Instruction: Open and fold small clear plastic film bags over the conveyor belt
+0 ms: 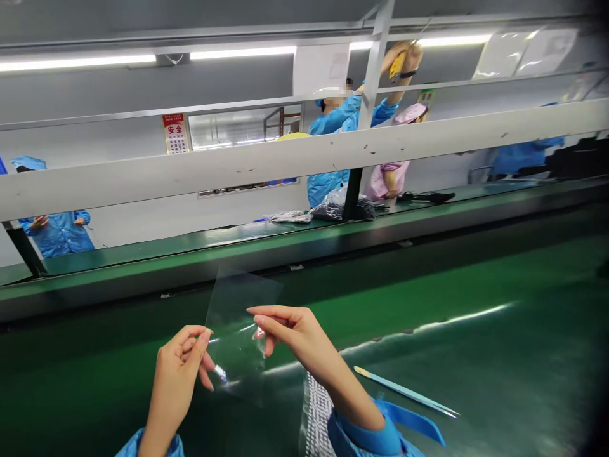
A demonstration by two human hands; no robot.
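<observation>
A thin, clear plastic sheet (240,301) is held up, tilted, above the green work surface. My left hand (183,362) pinches its left edge between thumb and fingertips. On the other side, my right hand (285,330) is closed, thumb and index finger pressed together at the sheet's right part. Whether a separate small piece is between those fingertips is too fine to see. Light-blue tweezers (404,391) lie to the right of my right forearm. Partly under that forearm is a black-and-white patterned sheet or bag (316,412).
A raised green shelf (200,241) runs across the back, with a white rail (238,166) above it. Plastic-wrapped items (333,206) sit on the shelf beside a dark post. Beyond are several people in blue or pink workwear; one person's raised hands hold a yellow object (398,65).
</observation>
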